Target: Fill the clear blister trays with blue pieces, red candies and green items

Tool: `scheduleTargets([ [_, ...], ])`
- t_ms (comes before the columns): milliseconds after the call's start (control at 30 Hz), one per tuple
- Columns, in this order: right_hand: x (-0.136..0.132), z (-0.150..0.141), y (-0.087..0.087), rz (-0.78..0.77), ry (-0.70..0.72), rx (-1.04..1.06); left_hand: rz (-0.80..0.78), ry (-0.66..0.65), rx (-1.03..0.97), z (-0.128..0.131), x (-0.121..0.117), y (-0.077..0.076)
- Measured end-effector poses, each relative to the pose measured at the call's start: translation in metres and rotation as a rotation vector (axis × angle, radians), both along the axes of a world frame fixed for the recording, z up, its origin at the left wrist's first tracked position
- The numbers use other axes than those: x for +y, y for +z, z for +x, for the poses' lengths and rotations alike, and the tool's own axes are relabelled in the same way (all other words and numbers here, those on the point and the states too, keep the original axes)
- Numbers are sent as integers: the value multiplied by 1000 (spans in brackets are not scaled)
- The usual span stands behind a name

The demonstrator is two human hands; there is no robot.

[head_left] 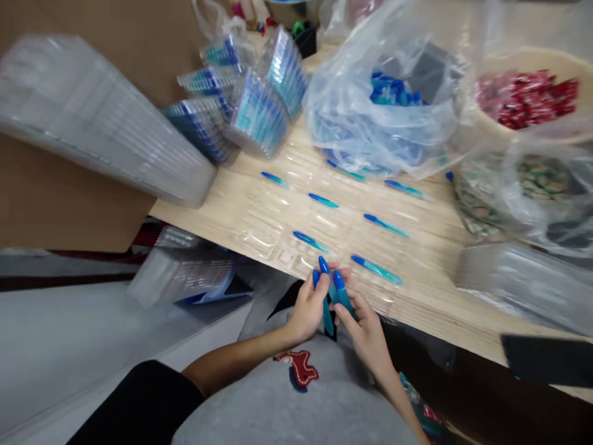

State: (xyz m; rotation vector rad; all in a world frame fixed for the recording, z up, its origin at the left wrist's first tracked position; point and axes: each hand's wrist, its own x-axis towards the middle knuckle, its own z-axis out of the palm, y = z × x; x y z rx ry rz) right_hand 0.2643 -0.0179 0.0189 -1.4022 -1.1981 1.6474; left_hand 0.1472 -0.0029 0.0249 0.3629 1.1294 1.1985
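My left hand [308, 309] and my right hand [364, 327] meet just off the front edge of the light wooden table [430, 284], above my lap. Both are shut on slim blue-and-teal plastic handles [334, 295], whose blue tips point up; how many there are is hard to tell. Several matching handles [375, 269] lie spaced in rows on a clear plastic blister tray [319, 216] on the table, just beyond my fingers. The nearest one is a short way from my right hand.
A clear bag of blue pieces [389, 117] and a bowl of red packets [528, 99] stand at the back right. Stacks of clear trays [92, 117] jut out at left, with filled trays [259, 114] behind. More trays [180, 272] sit below the table's left edge.
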Motion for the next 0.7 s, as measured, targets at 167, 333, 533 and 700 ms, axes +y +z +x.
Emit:
scheduleTargets([
  [167,-1,-20,-7,-6,177,-67,18,291,136,-17,4,-13],
  [333,9,-43,-7,-93,257,-42,40,189,196,-58,8,-16],
  [533,43,-44,1,-106,101,-127,67,-87,353,-144,31,-11],
  [700,51,-34,1,-147,-32,-155,222,207,829,-208,77,-31],
])
